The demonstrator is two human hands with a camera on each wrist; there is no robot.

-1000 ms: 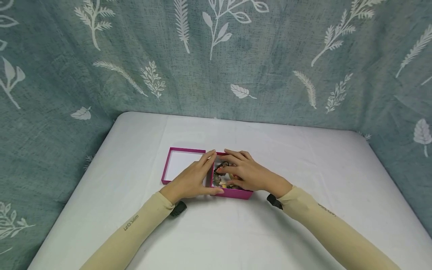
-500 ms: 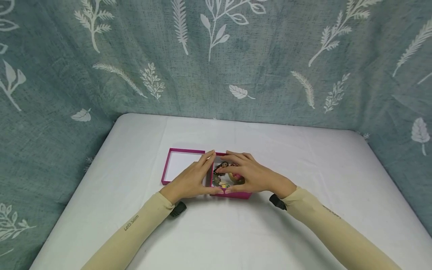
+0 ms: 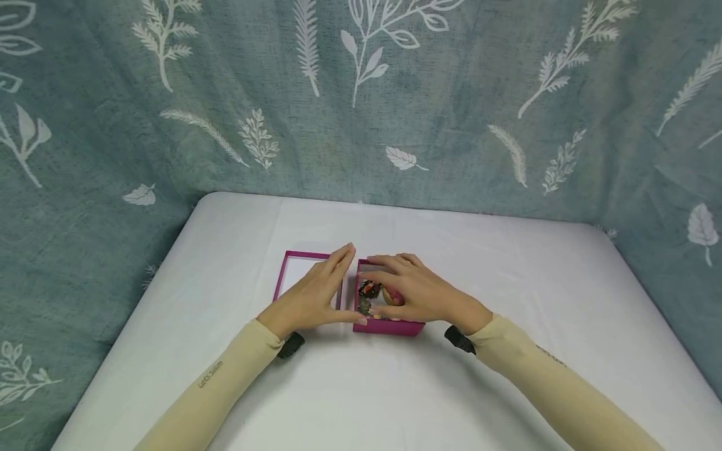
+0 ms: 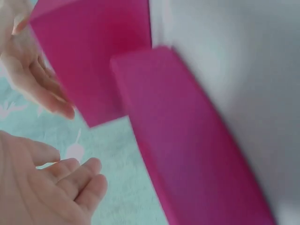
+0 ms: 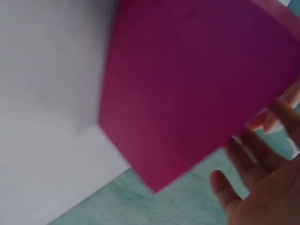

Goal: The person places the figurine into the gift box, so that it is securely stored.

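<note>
A magenta box (image 3: 389, 327) with a white inside stands open-topped on the table. Within it lie small items: a black and orange patterned piece (image 3: 370, 289), a round pink and yellow piece (image 3: 393, 297) and a dark greenish one (image 3: 364, 305). The right hand (image 3: 414, 291) is over the box and hides its right half; its fingers are spread and loosely bent, and in the right wrist view they lie along the rim of the box (image 5: 187, 93). The left hand (image 3: 307, 299) holds nothing, fingers extended, over the shallow magenta lid (image 3: 307, 254), thumb near the box's front left corner.
White cloth (image 3: 361, 388) covers the table. A teal curtain (image 3: 451, 144) with white leaf prints hangs behind and at both sides. Dark wrist cameras (image 3: 459, 339) sit under both wrists. The lid lies upside down just left of the box.
The left hand has drawn slightly left, away from the box's left edge. The right hand's fingers have shifted a little over the box, and the items inside look slightly rearranged.
</note>
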